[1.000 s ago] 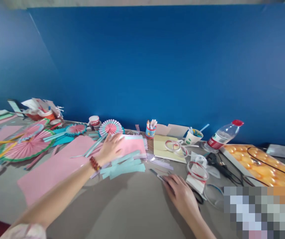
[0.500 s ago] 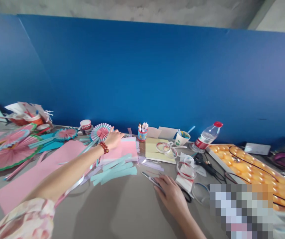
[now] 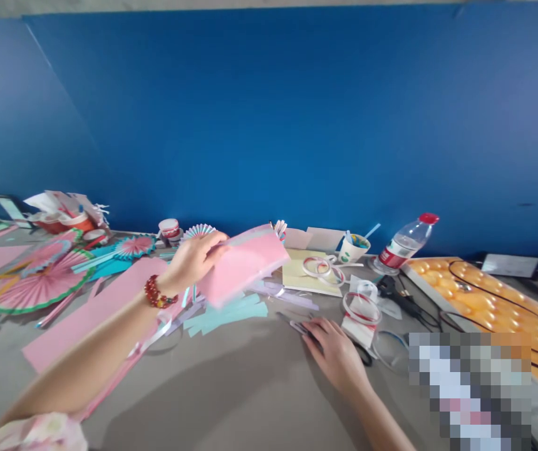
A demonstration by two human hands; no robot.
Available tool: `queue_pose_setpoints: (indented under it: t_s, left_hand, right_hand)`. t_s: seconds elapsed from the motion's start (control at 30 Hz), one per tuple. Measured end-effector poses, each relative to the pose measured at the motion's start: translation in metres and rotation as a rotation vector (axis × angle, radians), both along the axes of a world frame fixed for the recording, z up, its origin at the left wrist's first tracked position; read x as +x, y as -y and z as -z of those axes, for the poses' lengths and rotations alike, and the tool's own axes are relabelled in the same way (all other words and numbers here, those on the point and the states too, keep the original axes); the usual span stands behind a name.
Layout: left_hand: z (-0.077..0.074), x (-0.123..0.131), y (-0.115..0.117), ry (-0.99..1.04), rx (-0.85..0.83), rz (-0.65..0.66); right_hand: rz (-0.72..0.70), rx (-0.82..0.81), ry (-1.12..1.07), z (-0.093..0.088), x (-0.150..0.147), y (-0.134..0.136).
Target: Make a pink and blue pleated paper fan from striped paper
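Observation:
My left hand (image 3: 196,263), with a red beaded bracelet at the wrist, is closed on the edge of a sheet of pink paper (image 3: 245,260). The sheet hangs tilted above the table and is slightly blurred. Below it lie light-blue paper strips (image 3: 226,315) and purple strips (image 3: 292,297). My right hand (image 3: 334,351) lies on the table with its fingers curled over scissors (image 3: 297,325). The blades point up and left, and a black handle loop shows beyond the hand. A paper rosette (image 3: 198,230) is partly hidden behind my left hand.
Folded paper fans (image 3: 43,282) and a large pink sheet (image 3: 94,307) lie left. Tape rolls (image 3: 362,308) sit beyond my right hand, near a paper cup (image 3: 353,248) and a water bottle (image 3: 403,245). An orange bumpy pad (image 3: 489,300) with cables lies right. A blue wall stands behind.
My left hand has taken hold of the pink sheet, lifted it off the table and drawn it nearer. My right hand stays on the scissors. The camera view has tilted down slightly.

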State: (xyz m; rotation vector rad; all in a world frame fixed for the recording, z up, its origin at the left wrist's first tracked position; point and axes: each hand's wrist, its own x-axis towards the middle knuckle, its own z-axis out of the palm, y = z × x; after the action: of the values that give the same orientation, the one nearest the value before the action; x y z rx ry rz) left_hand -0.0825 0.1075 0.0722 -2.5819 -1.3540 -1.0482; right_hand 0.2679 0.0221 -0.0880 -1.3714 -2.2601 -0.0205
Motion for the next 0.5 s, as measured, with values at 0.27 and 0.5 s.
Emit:
queue_pose_setpoints:
  t_s: [0.27,0.5]
  left_hand:
    - [0.086,0.030,0.035,-0.171,-0.626,0.342]
    - [0.127,0.048,0.038,-0.317,-0.466,0.256]
  right_hand:
    - [-0.001,-0.032,0.010,-0.004,-0.001,0.000]
    - [-0.026,0.045,-0.041,-0.015,-0.004,0.004]
